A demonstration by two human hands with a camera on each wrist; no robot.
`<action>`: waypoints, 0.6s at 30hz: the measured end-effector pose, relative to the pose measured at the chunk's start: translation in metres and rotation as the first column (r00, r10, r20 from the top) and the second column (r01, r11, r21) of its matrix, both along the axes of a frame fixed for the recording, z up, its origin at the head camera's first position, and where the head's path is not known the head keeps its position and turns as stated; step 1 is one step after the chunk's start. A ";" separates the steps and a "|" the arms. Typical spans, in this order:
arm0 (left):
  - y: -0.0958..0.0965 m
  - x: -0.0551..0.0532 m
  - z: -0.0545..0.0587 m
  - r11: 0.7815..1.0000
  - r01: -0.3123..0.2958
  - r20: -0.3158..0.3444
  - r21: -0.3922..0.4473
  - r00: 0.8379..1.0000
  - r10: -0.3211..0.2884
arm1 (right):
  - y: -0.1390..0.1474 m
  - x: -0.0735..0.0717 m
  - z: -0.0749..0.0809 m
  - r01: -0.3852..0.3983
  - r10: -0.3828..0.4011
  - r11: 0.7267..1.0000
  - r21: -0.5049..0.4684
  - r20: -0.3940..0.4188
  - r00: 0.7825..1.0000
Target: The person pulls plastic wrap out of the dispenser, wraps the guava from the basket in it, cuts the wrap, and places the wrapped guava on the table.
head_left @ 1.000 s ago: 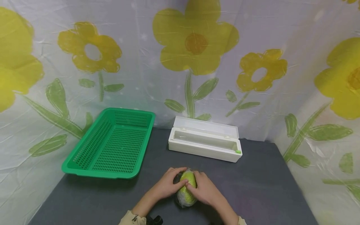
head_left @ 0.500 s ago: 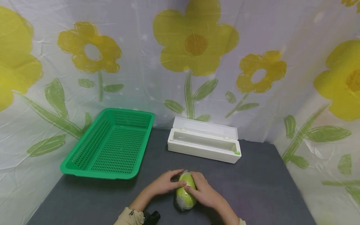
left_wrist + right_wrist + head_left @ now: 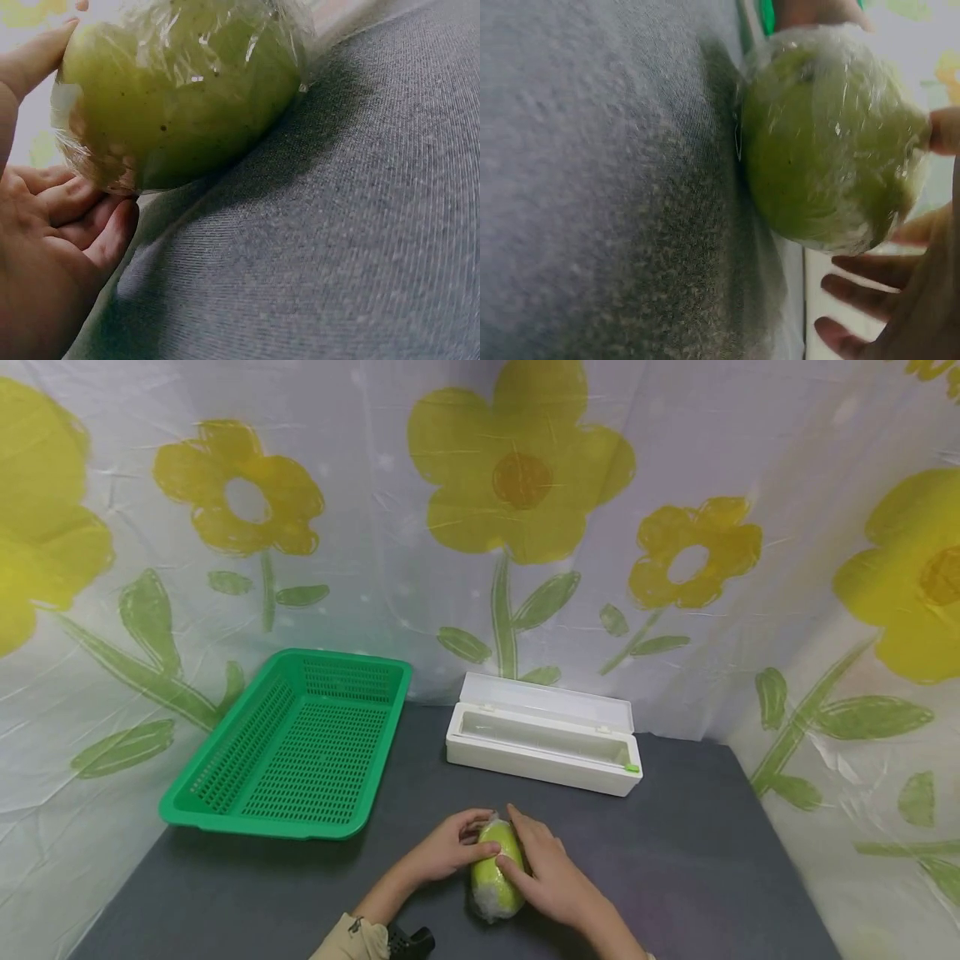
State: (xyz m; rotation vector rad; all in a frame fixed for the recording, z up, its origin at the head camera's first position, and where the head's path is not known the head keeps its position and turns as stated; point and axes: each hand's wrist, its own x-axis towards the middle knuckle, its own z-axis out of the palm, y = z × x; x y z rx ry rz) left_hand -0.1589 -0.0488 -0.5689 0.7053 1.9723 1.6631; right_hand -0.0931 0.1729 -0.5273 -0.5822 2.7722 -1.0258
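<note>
A yellow-green fruit [image 3: 497, 868] with small dark specks, wrapped in clear cling film, rests on the dark cloth in front of me. My left hand [image 3: 447, 843] holds it from the left; in the left wrist view the thumb lies on one side and curled fingers [image 3: 82, 202] meet the other. On the right side, the thumb of my right hand [image 3: 553, 875] touches the wrapped fruit. The right wrist view shows that hand's other fingers [image 3: 862, 296] extended and spread beside it. Shiny creases run over the film [image 3: 840, 127].
A white cling film dispenser [image 3: 540, 770] with its lid up and a green slider stands behind the hands. To the left at the back sits a green perforated basket [image 3: 180, 817]. A flower-printed curtain [image 3: 375, 568] hangs behind and around the table [image 3: 690, 860].
The fingers of my right hand have straightened and lifted off the fruit's far end, while its thumb stays on. My left hand keeps its hold. The fruit has shifted slightly toward me.
</note>
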 end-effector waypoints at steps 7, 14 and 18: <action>0.006 0.002 0.007 1.000 -0.009 -0.036 -0.006 0.999 0.008 | 0.002 0.004 0.002 -0.032 0.032 0.999 0.021 -0.025 0.999; 0.009 0.007 0.014 1.000 -0.011 -0.033 -0.017 0.999 0.011 | 0.004 0.001 0.005 -0.042 0.042 0.998 0.044 0.003 0.999; 0.012 0.006 0.013 0.999 -0.022 -0.042 -0.033 0.999 0.021 | 0.002 -0.002 0.003 -0.020 0.020 0.999 0.042 0.018 1.000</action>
